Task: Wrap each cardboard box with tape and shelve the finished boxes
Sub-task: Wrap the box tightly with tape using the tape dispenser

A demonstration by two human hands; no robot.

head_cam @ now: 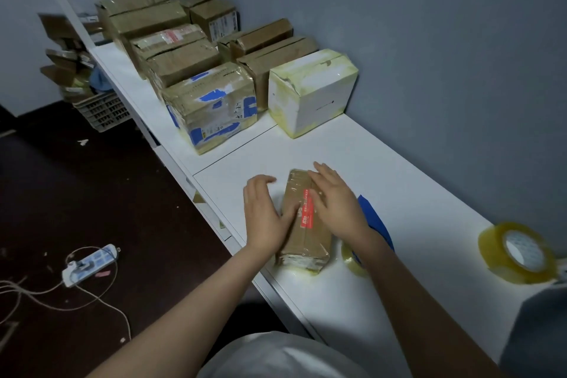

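Observation:
A small brown cardboard box with a red label and shiny tape lies on the white table in front of me. My left hand lies against the box's left side, thumb on top, fingers straight. My right hand presses flat on the box's top right. A roll of clear yellowish tape stands at the right edge of the table. A smaller tape roll peeks out under my right wrist, beside a blue object.
Several taped boxes stand in rows at the far end of the table, among them a white box and a blue-marked box. On the dark floor to the left lie a power strip with cables and a plastic crate.

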